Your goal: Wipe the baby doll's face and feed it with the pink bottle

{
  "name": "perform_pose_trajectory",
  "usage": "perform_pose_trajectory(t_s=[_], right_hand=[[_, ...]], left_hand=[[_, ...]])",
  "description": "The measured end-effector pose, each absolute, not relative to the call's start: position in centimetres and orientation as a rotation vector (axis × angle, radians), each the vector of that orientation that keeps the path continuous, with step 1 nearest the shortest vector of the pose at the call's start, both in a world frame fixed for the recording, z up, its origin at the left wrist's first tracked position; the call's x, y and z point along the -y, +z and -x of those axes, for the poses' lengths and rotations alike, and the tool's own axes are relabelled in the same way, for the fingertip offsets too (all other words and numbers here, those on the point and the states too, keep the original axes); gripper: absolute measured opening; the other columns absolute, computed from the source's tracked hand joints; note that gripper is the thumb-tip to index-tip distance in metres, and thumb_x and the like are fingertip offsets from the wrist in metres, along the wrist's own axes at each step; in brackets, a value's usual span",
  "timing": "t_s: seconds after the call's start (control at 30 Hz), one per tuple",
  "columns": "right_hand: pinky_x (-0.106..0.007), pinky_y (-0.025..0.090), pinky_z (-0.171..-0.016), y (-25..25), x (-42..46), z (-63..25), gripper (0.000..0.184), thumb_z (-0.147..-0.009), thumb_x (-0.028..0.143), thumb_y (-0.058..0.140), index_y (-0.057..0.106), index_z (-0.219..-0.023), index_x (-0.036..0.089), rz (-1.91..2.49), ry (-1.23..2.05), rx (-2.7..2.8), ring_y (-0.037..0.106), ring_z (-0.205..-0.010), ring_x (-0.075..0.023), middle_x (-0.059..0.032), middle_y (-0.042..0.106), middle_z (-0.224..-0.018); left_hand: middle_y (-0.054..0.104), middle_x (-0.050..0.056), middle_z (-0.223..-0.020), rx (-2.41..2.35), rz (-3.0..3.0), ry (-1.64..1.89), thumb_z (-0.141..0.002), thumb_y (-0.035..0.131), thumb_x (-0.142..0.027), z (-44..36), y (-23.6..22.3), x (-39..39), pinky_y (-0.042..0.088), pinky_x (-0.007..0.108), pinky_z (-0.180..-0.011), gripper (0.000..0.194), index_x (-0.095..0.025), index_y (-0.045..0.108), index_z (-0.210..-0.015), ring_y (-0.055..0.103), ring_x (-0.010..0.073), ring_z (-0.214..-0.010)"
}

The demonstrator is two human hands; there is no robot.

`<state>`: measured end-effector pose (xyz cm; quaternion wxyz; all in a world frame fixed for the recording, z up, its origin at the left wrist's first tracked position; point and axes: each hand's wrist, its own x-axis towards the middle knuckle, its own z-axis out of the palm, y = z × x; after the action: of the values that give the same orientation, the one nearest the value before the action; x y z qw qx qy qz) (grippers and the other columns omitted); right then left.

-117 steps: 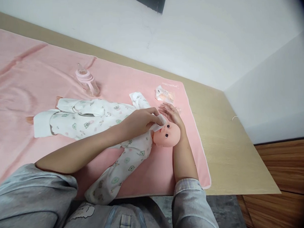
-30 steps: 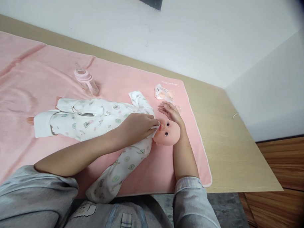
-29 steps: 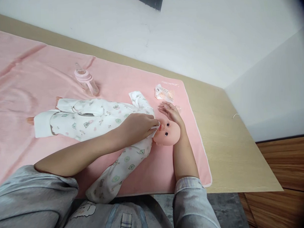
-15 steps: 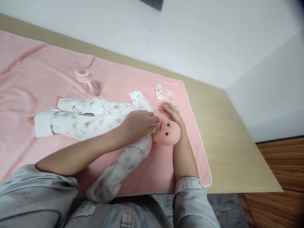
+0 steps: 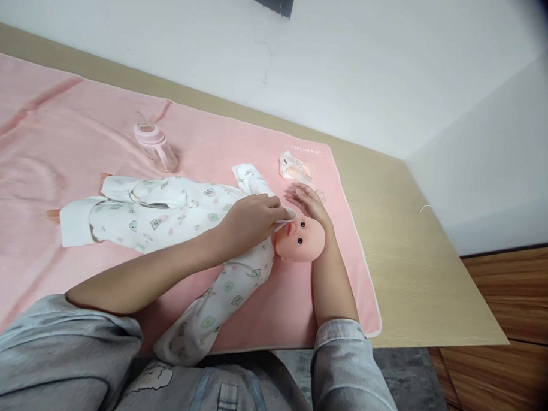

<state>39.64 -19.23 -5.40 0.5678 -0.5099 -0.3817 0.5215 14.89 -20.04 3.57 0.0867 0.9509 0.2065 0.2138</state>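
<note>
A baby doll (image 5: pixel 308 245) in a white patterned sleepsuit (image 5: pixel 175 194) lies on its back, head toward the right. My left hand (image 5: pixel 253 219) reaches across its chest, fingers pinched on a small white cloth (image 5: pixel 287 217) that rests at the doll's cheek beside the mouth. Most of the cloth is hidden under the fingers. My right hand (image 5: pixel 306 201) lies on the far side of the doll's head, fingers stretched out and holding nothing, the forearm curving around the crown.
A pink blanket (image 5: pixel 277 307) spreads over the wooden table (image 5: pixel 415 272). Behind the doll's legs lies a pink-capped baby bottle (image 5: pixel 155 146). Close beyond my right hand is a crumpled clear packet (image 5: pixel 295 167). A white wall (image 5: pixel 341 65) rises along the far edge.
My left hand has shifted the cloth slightly, from the doll's mouth toward its far cheek, uncovering more of the lips. The right hand and the doll have stayed practically in place.
</note>
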Motion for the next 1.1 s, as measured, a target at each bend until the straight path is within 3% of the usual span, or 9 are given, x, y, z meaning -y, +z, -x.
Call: perform_pose_trajectory(t_s=[0.37, 0.5, 0.77, 1.1], right_hand=[[-0.040, 0.047, -0.109, -5.0, 19.4, -39.3, 0.031, -0.079, 0.035, 0.071, 0.061, -0.106, 0.024, 1.207, 1.219, 0.886, 0.061, -0.115, -0.0184, -0.0027, 0.070, -0.107], [-0.039, 0.046, -0.111, -5.0, 19.7, -39.0, 0.035, -0.078, 0.039, 0.073, 0.061, -0.109, 0.027, 1.218, 1.190, 0.888, 0.060, -0.119, -0.0188, -0.0023, 0.068, -0.114], [-0.039, 0.045, -0.110, -5.6, 19.0, -39.7, 0.030, -0.081, 0.038, 0.072, 0.062, -0.105, 0.024, 1.212, 1.209, 0.904, 0.060, -0.117, -0.0174, -0.0020, 0.070, -0.108], [-0.041, 0.044, -0.112, -5.8, 19.0, -39.7, 0.042, -0.077, 0.043, 0.076, 0.059, -0.110, 0.024, 1.207, 1.206, 0.937, 0.060, -0.116, -0.0171, -0.0012, 0.070, -0.110]], left_hand=[[0.065, 0.003, -0.099, -0.670, -2.733, 0.575, -0.087, 0.041, -0.005, -14.6, 4.1, 19.9, 0.034, 0.025, -0.058, 0.045, -0.028, 0.073, -0.110, 0.055, 0.0143, -0.071], [0.064, 0.003, -0.100, -0.631, -2.576, 0.467, -0.088, 0.041, -0.007, -14.2, 5.1, 20.3, 0.040, 0.026, -0.064, 0.042, -0.024, 0.076, -0.104, 0.058, 0.0142, -0.073], [0.067, 0.002, -0.102, -0.554, -2.511, 0.470, -0.084, 0.044, -0.001, -14.2, 4.9, 20.6, 0.043, 0.027, -0.070, 0.046, -0.026, 0.078, -0.103, 0.062, 0.0147, -0.077], [0.065, 0.000, -0.097, -0.541, -2.551, 0.528, -0.084, 0.044, -0.004, -14.3, 4.2, 20.3, 0.041, 0.027, -0.064, 0.045, -0.028, 0.076, -0.105, 0.058, 0.0127, -0.070]])
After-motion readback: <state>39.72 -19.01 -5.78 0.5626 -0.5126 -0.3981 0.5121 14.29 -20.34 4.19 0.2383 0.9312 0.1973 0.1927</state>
